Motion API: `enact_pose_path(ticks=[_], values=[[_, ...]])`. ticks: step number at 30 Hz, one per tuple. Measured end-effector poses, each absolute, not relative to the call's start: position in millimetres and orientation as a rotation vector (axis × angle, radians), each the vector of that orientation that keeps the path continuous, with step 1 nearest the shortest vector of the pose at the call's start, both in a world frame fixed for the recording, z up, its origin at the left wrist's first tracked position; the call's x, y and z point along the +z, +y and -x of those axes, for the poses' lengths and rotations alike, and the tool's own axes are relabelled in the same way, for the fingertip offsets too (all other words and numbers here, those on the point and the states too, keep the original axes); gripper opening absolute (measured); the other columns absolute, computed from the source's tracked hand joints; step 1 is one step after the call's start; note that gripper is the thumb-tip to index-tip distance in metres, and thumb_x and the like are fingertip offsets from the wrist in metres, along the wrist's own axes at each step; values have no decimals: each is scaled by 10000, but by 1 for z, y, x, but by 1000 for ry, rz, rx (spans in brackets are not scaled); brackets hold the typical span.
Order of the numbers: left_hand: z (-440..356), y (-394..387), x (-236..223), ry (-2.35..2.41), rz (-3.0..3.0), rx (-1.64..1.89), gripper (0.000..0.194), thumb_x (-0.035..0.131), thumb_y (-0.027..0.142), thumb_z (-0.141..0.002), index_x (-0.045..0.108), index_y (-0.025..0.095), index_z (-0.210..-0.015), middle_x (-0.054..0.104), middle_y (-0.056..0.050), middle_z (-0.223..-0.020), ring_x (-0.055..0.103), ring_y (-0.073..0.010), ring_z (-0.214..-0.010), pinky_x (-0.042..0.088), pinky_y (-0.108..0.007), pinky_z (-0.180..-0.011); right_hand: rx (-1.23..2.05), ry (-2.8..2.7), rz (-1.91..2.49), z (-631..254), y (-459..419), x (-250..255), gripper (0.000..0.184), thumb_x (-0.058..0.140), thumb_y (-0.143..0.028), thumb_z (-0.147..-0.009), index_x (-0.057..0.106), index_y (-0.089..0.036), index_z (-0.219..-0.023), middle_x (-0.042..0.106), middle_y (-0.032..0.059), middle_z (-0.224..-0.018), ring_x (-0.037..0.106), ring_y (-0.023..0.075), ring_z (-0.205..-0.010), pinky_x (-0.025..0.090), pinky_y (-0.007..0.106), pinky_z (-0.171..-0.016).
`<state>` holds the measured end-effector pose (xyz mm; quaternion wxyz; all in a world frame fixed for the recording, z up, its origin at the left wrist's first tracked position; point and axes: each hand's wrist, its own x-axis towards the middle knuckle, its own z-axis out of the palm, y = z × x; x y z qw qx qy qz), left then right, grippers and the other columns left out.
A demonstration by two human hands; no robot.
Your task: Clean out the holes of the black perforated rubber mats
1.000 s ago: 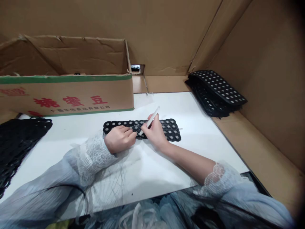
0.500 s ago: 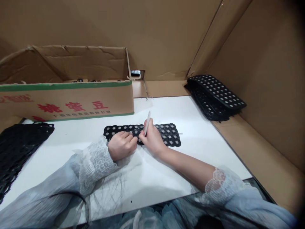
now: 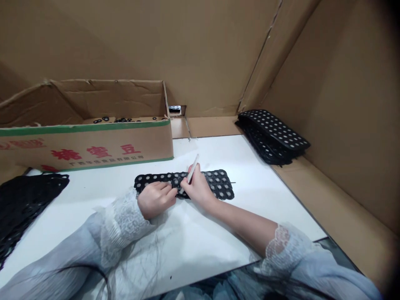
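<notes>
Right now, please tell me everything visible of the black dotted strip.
A roughly rectangular black strip, scalloped-edged, with rows of pale round dots; material unclear. It lies flat, lengthwise across the white tabletop. The left hand touches it; the right hand holds a white pen-like tool over it. The hands partly hide it.

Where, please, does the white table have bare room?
Bare tabletop: right of the black dotted rectangular mat, and between it and the brown cardboard box. Crowded: the mat's middle, with left hand, right hand and white stick-shaped tool.
</notes>
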<state>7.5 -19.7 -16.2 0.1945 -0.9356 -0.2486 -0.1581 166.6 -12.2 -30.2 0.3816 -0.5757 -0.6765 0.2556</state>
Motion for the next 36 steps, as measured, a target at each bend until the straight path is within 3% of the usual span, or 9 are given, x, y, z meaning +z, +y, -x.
enact_pose_path(ticks=[24, 36], values=[[-8, -22, -16, -766, 2603, -513, 216, 433, 173, -776, 519, 139, -581, 577, -33, -565, 573, -150, -618, 463, -269, -580, 605, -1647, 1570, -160, -10, -27, 215, 380, -193, -666, 294, -190, -863, 411, -36, -597, 453, 131, -517, 342, 235, -521], [-8, -21, -17, -750, 2663, -520, 182, 429, 161, -752, 515, 143, -594, 582, -47, -591, 577, -163, -648, 483, -280, -601, 539, -1716, 1570, -158, -10, -29, 211, 386, -181, -661, 313, -185, -858, 475, 2, -660, 471, 136, -552, 351, 239, -542]])
